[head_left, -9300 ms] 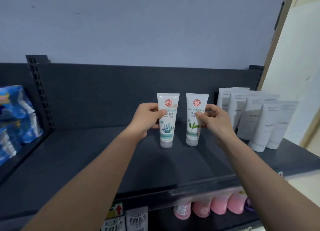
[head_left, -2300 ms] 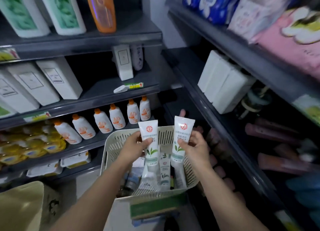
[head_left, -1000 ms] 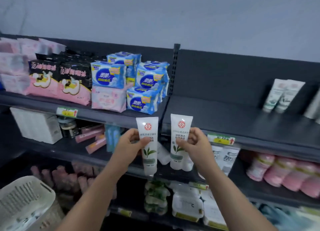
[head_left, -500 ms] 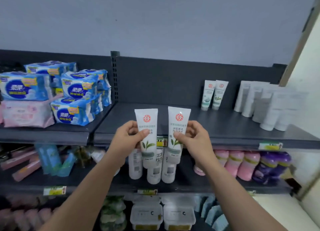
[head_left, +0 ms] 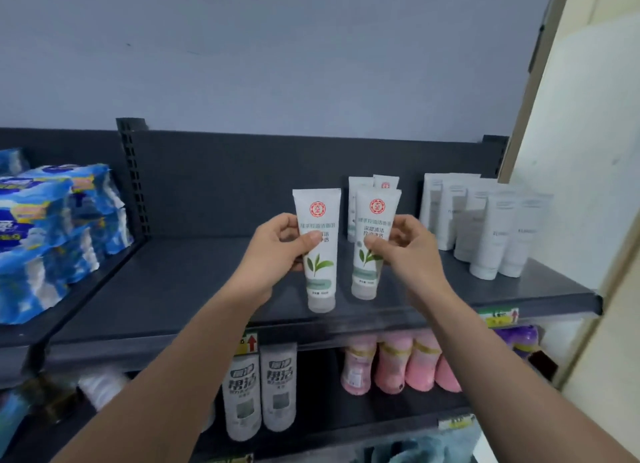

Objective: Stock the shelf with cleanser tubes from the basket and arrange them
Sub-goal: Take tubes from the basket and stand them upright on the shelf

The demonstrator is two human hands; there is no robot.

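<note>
Over the front of the dark shelf (head_left: 166, 289), you hold two white cleanser tubes upright, caps down, side by side. The left tube (head_left: 320, 268) is in your left hand (head_left: 273, 254) and the right tube (head_left: 375, 220) in your right hand (head_left: 412, 251), with your fingers (head_left: 398, 223) curled round each. Two matching tubes (head_left: 356, 188) stand just behind. Grey tubes (head_left: 485, 227) stand to the right, blue packs (head_left: 52, 234) to the left.

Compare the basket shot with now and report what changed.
The left hand and right hand carried the left tube and right tube up from the basket to the top shelf, upright before the stocked pair. Neither was let go. Grips, the stocked pair and the grey tubes are unchanged.
</note>
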